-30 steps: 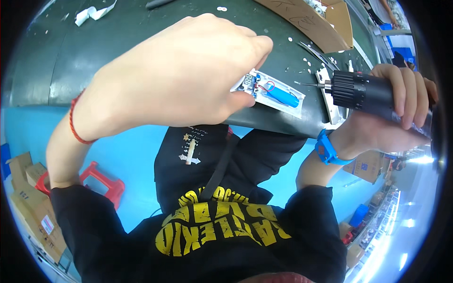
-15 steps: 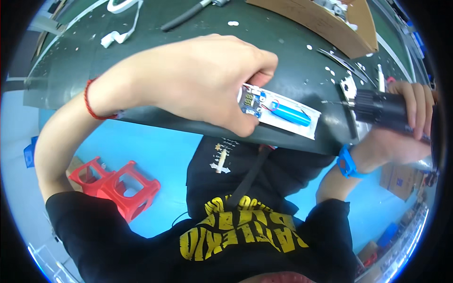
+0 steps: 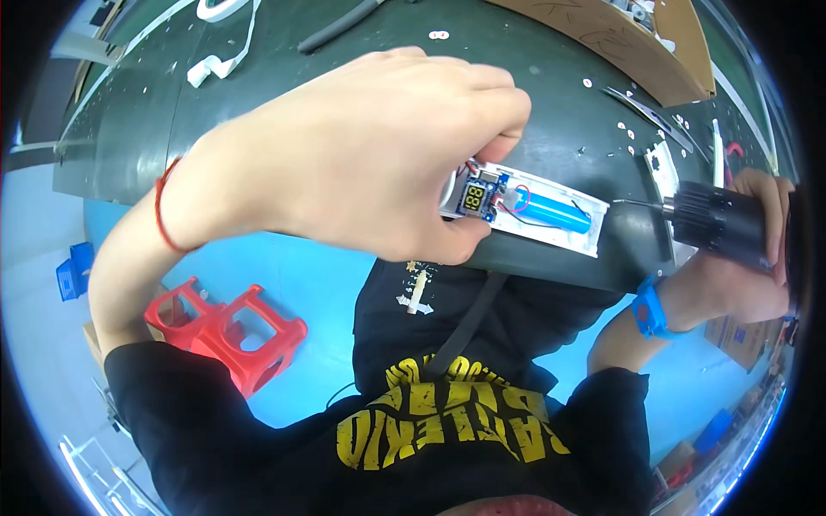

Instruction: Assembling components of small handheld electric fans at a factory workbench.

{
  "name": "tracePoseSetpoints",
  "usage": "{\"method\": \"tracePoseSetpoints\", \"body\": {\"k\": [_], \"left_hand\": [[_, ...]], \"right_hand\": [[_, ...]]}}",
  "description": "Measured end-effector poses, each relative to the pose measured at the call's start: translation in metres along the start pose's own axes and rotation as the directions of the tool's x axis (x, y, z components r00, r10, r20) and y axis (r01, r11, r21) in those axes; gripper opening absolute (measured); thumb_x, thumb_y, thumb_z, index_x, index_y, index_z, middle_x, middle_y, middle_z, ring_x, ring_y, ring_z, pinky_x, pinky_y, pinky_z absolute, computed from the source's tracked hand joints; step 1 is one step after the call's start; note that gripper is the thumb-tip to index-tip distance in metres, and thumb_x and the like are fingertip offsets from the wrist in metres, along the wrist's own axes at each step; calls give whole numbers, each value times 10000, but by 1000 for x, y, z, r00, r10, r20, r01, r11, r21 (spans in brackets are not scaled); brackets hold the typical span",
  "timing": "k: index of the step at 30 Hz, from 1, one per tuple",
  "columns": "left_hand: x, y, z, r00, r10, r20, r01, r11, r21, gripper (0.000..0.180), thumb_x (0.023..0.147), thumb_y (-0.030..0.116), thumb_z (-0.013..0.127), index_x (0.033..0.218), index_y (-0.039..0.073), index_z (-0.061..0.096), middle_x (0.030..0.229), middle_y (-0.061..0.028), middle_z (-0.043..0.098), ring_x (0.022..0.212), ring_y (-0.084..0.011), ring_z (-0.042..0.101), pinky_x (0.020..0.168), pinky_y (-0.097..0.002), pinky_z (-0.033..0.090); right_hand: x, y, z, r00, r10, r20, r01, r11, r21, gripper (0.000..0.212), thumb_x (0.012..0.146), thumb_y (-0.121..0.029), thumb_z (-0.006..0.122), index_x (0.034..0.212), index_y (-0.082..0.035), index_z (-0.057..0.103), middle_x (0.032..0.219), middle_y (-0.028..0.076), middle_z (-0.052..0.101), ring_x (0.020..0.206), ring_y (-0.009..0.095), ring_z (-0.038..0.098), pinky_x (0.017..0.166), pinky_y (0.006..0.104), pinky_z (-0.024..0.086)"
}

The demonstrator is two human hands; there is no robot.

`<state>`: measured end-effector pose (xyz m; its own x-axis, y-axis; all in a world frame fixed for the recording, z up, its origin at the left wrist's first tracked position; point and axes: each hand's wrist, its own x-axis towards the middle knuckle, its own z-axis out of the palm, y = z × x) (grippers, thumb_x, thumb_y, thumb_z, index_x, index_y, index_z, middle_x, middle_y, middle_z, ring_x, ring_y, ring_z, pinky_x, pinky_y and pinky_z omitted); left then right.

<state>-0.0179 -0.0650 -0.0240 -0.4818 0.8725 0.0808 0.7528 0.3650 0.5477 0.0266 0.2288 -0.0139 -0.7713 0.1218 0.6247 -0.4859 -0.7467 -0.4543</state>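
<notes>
My left hand (image 3: 387,155) pinches one end of a white open plastic case (image 3: 542,230) at the table's near edge. Inside the case lie a blue cylindrical battery (image 3: 551,211) and, by my thumb, a small circuit board (image 3: 476,196) with a lit yellow digit display. Thin red and black wires run between board and battery. On the right, my right hand (image 3: 757,249) is wrapped round a black electric screwdriver (image 3: 718,224). Its thin bit points left toward the case's far end, a little apart from it. Part of that hand is dark at the picture's rim.
Behind the screwdriver lies a white case half (image 3: 664,176). Tweezers (image 3: 645,109) and tiny white discs lie beyond it. A cardboard box (image 3: 637,47) stands at the back right, a white tape roll (image 3: 222,9) at the back left. Red stools (image 3: 232,331) stand on the blue floor.
The whole view has shifted slightly, so most things sit further right. The display digits now read more clearly. Both hands keep their holds, and the bit stays just off the case's end.
</notes>
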Motion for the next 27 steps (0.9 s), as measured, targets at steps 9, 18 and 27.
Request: {"method": "tracePoseSetpoints", "body": {"k": [9, 18, 27], "left_hand": [[-22, 32, 0, 977, -76, -197, 136, 941, 311, 394, 641, 57, 804, 991, 19, 627, 1019, -100, 637, 835, -289, 619, 714, -352, 510], [-27, 20, 8, 964, 6, -265, 42, 984, 174, 417, 661, 28, 782, 1043, -17, 620, 1048, -135, 629, 869, -300, 632, 751, -370, 522], [-27, 21, 4, 983, 8, -184, 29, 981, 193, 422, 668, 51, 778, 1052, -21, 620, 1057, -141, 619, 825, -292, 596, 740, -378, 476]], "right_hand": [[-1, 6, 16, 965, -5, -261, -1, 1000, -23, 261, 882, -283, 518, 742, -67, 473, 596, -4, 438, 423, 54, 460, 484, 170, 413], [-2, 4, 4, 994, 46, -97, -46, 999, 0, 289, 892, -289, 537, 876, -2, 508, 561, -17, 443, 477, 65, 483, 497, 192, 410], [-5, 10, 15, 991, 16, -133, -16, 1000, -2, 360, 927, -333, 515, 982, 23, 500, 592, -5, 474, 489, 75, 481, 525, 196, 416]]}}
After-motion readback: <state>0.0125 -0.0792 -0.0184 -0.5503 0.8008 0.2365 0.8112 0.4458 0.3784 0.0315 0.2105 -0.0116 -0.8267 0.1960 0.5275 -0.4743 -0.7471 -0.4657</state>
